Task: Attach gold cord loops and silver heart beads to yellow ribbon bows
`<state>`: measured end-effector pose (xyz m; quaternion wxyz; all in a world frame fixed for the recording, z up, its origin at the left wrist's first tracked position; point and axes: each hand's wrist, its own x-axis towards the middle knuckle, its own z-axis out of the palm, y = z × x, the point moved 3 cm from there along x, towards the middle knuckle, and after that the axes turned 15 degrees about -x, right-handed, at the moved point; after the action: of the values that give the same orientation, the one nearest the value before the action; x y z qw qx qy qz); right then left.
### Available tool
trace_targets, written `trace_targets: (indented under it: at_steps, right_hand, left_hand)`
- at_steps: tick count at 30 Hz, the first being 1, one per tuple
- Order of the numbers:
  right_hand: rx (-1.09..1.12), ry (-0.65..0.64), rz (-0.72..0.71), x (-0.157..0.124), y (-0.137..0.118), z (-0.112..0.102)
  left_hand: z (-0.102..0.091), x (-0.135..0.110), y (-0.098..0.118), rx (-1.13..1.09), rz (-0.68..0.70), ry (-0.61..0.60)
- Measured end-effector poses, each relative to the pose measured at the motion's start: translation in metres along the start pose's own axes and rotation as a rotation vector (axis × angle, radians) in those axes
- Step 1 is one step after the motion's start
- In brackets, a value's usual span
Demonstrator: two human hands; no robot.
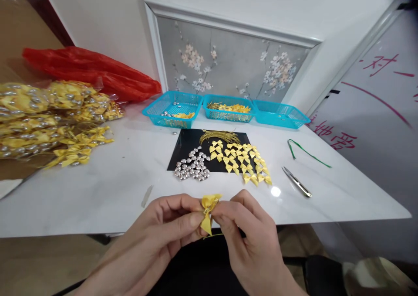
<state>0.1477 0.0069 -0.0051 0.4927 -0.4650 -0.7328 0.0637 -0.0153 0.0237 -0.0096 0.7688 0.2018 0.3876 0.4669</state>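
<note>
Both my hands meet at the near edge of the white table (107,191), pinching one small yellow ribbon bow (209,206). My left hand (170,226) grips the bow's lower part between thumb and fingers. My right hand (244,230) pinches its upper right side, where a thin gold wire shows. Further back on a black mat (186,145) lie several loose yellow bows (241,161), a heap of silver beads (193,167) and a bundle of gold wires (218,135).
Three turquoise baskets (281,115) stand at the back; two hold yellow pieces. Bags of finished yellow bows (48,117) and a red plastic bag (88,71) fill the left. Metal tweezers (296,182) and a green twist tie (307,153) lie on the right.
</note>
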Motion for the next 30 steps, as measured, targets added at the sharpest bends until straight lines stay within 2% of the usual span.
trace_targets:
  at_steps: [9,14,18,25,30]
  right_hand:
    - [0.026,0.006,-0.005,0.000,0.003,-0.001]
    - [0.063,0.013,0.040,0.000,0.008,-0.002]
    - [0.060,0.043,-0.001,-0.002,0.006,-0.002]
    - [-0.013,0.105,-0.067,0.000,0.003,-0.002]
    - [-0.019,0.091,-0.046,-0.004,0.000,0.001]
  left_hand:
    - [0.000,-0.002,-0.002,0.034,0.007,0.028]
    - [0.004,-0.002,-0.002,0.116,0.091,-0.038]
    - [0.007,-0.006,-0.001,0.188,0.180,-0.063]
    - [0.009,-0.005,-0.001,0.148,0.184,-0.035]
    - [0.010,0.000,0.000,0.169,0.180,-0.024]
